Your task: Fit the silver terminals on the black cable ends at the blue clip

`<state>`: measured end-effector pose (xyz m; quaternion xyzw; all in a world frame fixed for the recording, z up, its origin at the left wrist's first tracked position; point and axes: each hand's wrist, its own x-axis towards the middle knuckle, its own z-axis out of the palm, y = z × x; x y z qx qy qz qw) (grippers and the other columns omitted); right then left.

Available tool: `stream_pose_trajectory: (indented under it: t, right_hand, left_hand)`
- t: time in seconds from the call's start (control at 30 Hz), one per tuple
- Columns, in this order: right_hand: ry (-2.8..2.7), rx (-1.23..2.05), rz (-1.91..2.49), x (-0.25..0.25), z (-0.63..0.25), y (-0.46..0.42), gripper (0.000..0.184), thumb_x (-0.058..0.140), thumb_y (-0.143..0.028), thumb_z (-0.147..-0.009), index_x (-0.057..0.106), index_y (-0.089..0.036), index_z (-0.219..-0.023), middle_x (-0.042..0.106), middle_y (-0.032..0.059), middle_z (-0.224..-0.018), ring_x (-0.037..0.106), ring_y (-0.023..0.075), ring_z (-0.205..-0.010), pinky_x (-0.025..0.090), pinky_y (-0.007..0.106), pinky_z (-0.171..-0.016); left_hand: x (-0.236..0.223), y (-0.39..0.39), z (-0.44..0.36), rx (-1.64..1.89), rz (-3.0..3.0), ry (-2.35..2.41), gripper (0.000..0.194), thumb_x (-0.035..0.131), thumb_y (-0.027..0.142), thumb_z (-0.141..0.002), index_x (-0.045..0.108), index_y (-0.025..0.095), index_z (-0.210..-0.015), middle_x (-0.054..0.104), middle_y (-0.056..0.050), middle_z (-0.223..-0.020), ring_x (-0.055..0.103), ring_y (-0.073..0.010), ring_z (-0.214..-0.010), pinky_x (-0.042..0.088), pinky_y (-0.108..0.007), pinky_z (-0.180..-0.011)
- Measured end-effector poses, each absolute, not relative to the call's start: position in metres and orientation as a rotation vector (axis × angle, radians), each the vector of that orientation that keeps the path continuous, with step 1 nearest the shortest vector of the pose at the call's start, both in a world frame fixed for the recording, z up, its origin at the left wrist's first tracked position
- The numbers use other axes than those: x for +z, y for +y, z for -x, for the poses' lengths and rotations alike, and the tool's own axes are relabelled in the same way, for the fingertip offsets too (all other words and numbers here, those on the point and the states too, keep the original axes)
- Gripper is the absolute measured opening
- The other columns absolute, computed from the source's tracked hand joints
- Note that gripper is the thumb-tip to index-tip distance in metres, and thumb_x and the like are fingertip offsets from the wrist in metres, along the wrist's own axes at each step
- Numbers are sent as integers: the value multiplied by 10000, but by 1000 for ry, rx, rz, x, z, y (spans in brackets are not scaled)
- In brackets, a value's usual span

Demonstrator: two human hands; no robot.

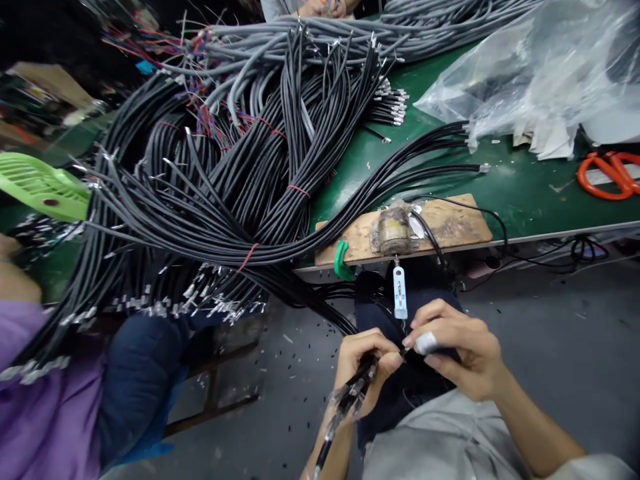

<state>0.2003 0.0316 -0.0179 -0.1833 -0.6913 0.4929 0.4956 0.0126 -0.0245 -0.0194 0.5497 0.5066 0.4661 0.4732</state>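
Observation:
My left hand [367,363] is closed around a bundle of black cables [345,400] with bare, silvery ends, which trails down along my forearm. Just to its right, the fingertips of my right hand [457,343] are pinched together near a cable end at my left thumb; what they grip is too small to make out. White tape [427,343] wraps one right finger. Above my hands, a light blue tool with a metal strip [400,293] points down from a round, tape-covered device [393,230] on a wooden board [455,223].
Tied bundles of black cables [220,227] and grey cables [350,33] cover the green table [530,180]. Orange scissors [600,177] and clear plastic bags [530,60] lie at right. A green clamp [342,261] grips the board's edge. A co-worker in a purple sleeve [45,393] sits at left.

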Motion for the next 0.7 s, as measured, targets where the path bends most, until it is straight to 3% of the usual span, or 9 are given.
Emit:
stream_pose_trajectory:
  t: [0.17,0.37,0.7]
  right_hand:
    - [-1618,1347,532,-23,-195,34,292,562,0,-842,663,-195,-1034,688,64,-859,614,176,-811,514,328,-707]
    - [-1546,1414,497,-29,-192,30,360,631,22,-798,647,-223,-1061,693,41,-850,644,152,-776,530,284,-694]
    - [-1286,1644,887,-41,-184,26,123,663,-154,-766,670,-159,-889,655,20,-688,605,129,-635,504,243,-619]
  left_hand:
    - [-16,-23,-15,1148,-1386,1210,295,615,347,-872,668,143,-665,591,-24,-580,501,-102,-505,352,-222,-506]
    - [-12,-22,-17,1133,-1436,1183,365,564,366,-906,644,145,-627,562,-8,-538,493,-91,-488,353,-213,-509]
    - [-22,-26,-25,1249,-1417,1305,282,614,338,-867,626,151,-656,556,-11,-581,472,-107,-525,332,-233,-518]
